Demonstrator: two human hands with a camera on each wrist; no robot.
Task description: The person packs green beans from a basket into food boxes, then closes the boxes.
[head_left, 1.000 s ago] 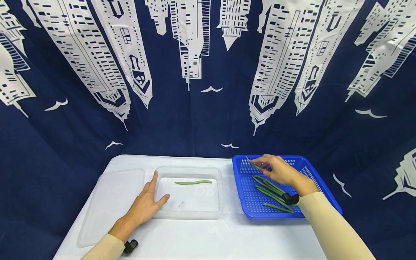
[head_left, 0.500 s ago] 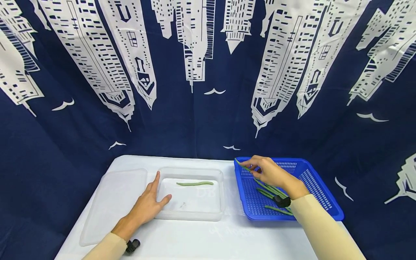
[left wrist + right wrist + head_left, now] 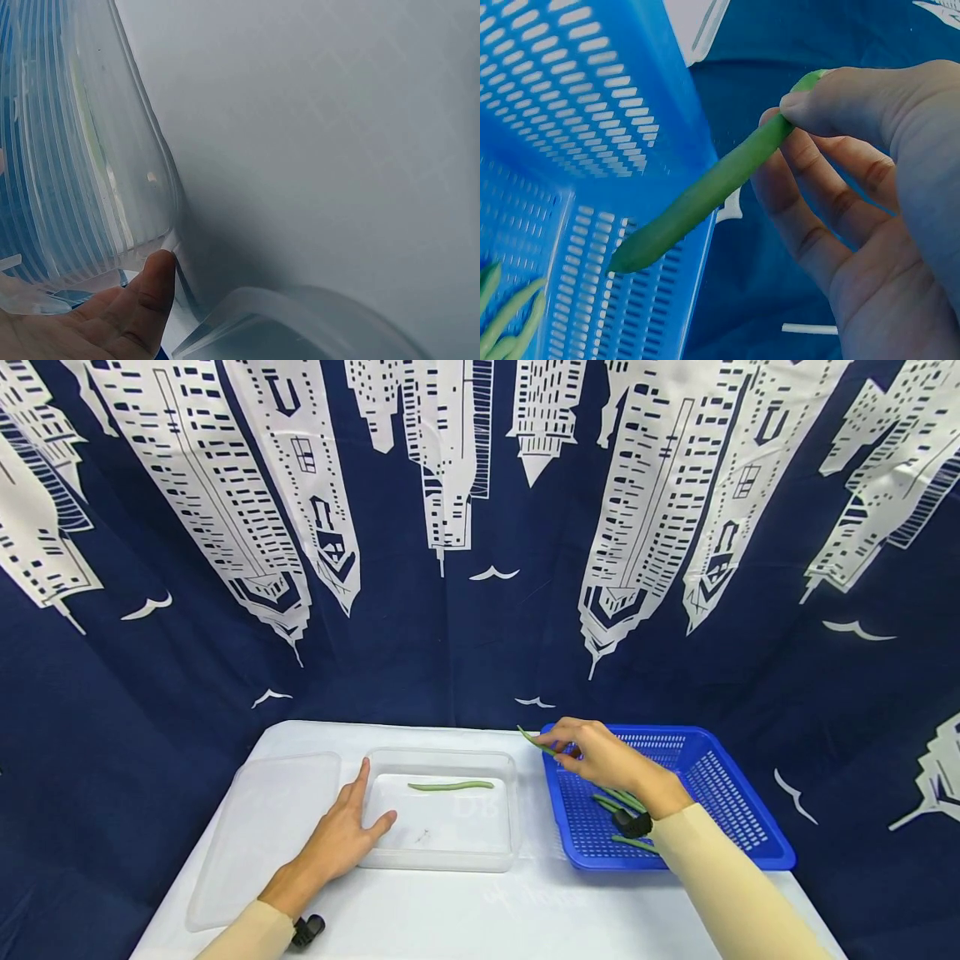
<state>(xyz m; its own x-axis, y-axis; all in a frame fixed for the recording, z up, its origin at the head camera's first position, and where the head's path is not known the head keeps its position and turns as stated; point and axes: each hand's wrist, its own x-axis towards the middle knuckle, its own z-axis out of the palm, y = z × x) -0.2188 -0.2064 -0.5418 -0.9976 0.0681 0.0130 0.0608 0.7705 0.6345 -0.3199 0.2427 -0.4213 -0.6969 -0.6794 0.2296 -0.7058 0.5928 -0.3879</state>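
Between thumb and fingers my right hand (image 3: 600,758) pinches a green bean (image 3: 705,189) near one end, above the left side of the blue basket (image 3: 564,837). In the head view this bean's tip pokes out past the basket's left rim. Several more green beans (image 3: 633,843) lie in the basket, partly hidden by my wrist. With fingers extended, my left hand (image 3: 337,831) rests against the left side of the clear plastic container (image 3: 442,862). A single green bean (image 3: 450,786) lies in that container. In the left wrist view a fingertip touches the container's wall (image 3: 142,150).
A translucent lid (image 3: 258,835) lies flat left of the container, partly behind my left forearm. The white table (image 3: 450,914) bears everything. A navy cloth with white building prints (image 3: 390,652) hangs behind the table's back edge.
My right hand has moved left with the pinched bean, from over the basket's inside to its left rim. My left hand stays against the container.
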